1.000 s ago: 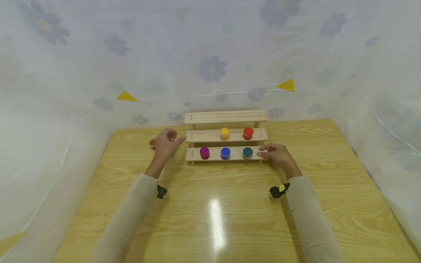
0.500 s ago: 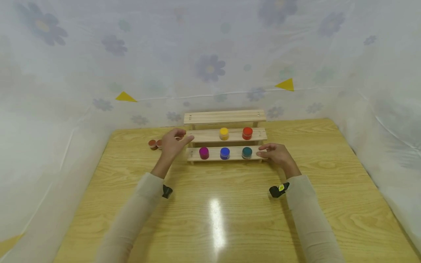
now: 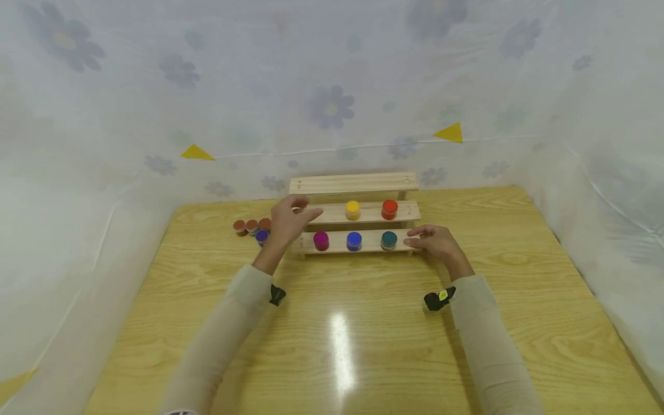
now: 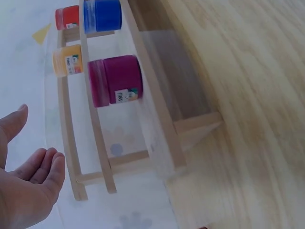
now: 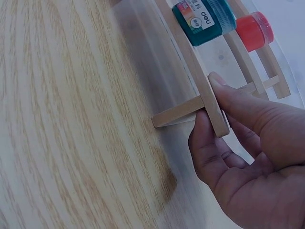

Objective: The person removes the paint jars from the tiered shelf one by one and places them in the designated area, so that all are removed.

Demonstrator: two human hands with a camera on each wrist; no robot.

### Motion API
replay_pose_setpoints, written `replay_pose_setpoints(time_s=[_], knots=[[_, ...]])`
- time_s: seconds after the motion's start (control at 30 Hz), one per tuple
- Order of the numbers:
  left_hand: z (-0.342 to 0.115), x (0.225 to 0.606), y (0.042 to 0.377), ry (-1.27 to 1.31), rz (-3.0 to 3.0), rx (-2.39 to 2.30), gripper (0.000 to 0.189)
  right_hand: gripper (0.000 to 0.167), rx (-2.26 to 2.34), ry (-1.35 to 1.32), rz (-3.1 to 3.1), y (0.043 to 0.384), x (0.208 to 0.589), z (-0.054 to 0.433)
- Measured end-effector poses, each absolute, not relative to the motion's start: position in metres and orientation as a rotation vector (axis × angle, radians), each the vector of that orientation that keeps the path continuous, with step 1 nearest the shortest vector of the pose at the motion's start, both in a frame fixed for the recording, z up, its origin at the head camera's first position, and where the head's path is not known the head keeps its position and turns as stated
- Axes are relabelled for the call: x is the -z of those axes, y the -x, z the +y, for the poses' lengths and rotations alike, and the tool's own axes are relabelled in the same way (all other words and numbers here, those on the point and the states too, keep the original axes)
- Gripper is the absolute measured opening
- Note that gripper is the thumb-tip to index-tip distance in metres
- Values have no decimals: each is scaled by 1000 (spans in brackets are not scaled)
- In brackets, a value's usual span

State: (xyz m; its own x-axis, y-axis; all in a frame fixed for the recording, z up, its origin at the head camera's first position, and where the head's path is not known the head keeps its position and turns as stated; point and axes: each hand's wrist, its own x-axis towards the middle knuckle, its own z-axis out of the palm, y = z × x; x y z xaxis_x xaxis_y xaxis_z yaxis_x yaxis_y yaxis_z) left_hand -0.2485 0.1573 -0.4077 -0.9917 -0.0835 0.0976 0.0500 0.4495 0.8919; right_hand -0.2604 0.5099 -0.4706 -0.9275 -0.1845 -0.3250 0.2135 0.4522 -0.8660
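A three-tier wooden shelf rack (image 3: 354, 183) stands at the back of the table. My right hand (image 3: 437, 242) pinches the right end of its lowest board (image 5: 208, 98) between thumb and fingers. My left hand (image 3: 290, 223), nothing between thumb and fingers, is over the rack's left end; in the left wrist view its fingers (image 4: 50, 174) are apart from the boards. On the lowest board sit a purple paint jar (image 3: 321, 241), a blue paint jar (image 3: 354, 241) and a teal paint jar (image 3: 389, 240). The middle board carries a yellow paint jar (image 3: 353, 210) and a red paint jar (image 3: 389, 209).
Left of the rack, several brown-lidded jars (image 3: 252, 226) and a dark blue jar (image 3: 261, 237) stand on the wood-grain table (image 3: 363, 323). A flower-patterned sheet (image 3: 259, 86) rises right behind the rack and along both sides.
My left hand has moved right, from beside the brown-lidded jars to the rack's left end, uncovering more jars. My right hand keeps its place on the lowest board.
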Motion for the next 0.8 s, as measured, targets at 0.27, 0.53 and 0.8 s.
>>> replay_pose_setpoints(time_s=[0.27,0.53,0.8], knots=[[175,402,256,11,-2561,1580,45,46,1466,-32,2336,259,468,509],[193,405,262,43,-2612,1550,47,49,1494,-19,2324,259,469,509],[204,405,270,102,-2660,1506,53,49,1492,-35,2322,260,471,508]])
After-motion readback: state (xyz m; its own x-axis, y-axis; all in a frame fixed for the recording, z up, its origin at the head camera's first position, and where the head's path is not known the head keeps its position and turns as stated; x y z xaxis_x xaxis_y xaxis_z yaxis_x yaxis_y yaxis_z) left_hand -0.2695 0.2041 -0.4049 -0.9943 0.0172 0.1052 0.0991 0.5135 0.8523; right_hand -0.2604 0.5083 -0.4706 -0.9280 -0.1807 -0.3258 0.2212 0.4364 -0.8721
